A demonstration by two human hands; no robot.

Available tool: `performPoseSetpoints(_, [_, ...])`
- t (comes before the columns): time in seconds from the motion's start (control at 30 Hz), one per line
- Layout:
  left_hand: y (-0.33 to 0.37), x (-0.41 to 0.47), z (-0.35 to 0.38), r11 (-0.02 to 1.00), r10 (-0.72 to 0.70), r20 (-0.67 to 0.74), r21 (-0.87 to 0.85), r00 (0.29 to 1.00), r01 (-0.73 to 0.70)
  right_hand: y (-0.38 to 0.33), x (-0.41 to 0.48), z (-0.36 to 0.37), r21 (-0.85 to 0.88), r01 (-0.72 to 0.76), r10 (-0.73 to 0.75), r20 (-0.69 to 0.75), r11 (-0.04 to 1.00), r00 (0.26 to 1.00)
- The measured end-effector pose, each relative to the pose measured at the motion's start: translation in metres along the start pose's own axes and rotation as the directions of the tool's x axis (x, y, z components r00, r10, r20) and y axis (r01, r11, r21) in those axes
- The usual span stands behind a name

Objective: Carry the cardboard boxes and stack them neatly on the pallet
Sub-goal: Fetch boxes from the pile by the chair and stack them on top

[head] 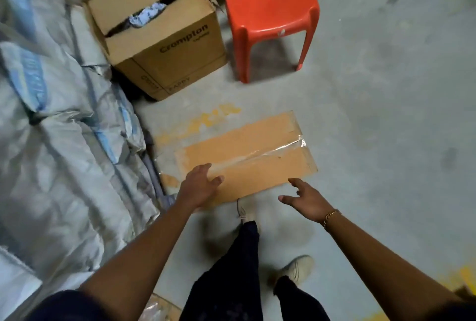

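Observation:
A low, flat cardboard box (257, 150), sealed with clear tape, lies on the concrete floor in front of me. My left hand (199, 185) is spread open over its near left corner, fingers resting on or just above the top. My right hand (305, 198) hovers open just off the box's near right edge, holding nothing. A taller cardboard box (164, 37) printed "Crompton" stands behind, its top flaps partly open with cloth or paper showing. No pallet is in view.
Grey woven sacks (56, 140) are piled along the whole left side. An orange plastic chair (270, 9) stands to the right of the tall box. My feet (296, 269) are just behind the flat box. Bare concrete floor (386, 114) stretches to the right.

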State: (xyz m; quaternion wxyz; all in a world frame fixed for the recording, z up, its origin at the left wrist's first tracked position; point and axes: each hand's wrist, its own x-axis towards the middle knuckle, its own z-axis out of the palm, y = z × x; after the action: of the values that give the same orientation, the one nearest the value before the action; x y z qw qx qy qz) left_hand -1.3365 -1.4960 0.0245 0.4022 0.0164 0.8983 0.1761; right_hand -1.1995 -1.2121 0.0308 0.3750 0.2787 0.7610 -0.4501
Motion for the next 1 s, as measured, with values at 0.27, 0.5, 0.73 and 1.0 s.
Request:
performPoseSetpoints(0.27, [0.007,0.144,-0.003,0.986,0.058,0.062,0.152,0.996,-0.066,0.017,0.107,0.064,0.318,-0.317,0.287,0.139,0.893,0.948])
performPoseSetpoints(0.5, [0.005,0.26,0.037,0.934,0.101,0.092,0.335,0.991,-0.126,0.047,0.196,0.135,0.542,-0.578,0.422,0.394,0.61,0.816])
performPoseSetpoints(0.73, [0.002,0.319,0.06,0.958,0.068,0.121,0.269,0.99,-0.099,0.057,0.248,0.188,0.817,-0.498,0.303,0.416,0.289,0.858])
performPoseSetpoints(1.0, [0.076,0.27,0.044,0.961,0.243,0.118,0.104,0.963,-0.255,0.059,0.197,0.15,0.94,-0.313,0.359,0.247,0.137,0.9])
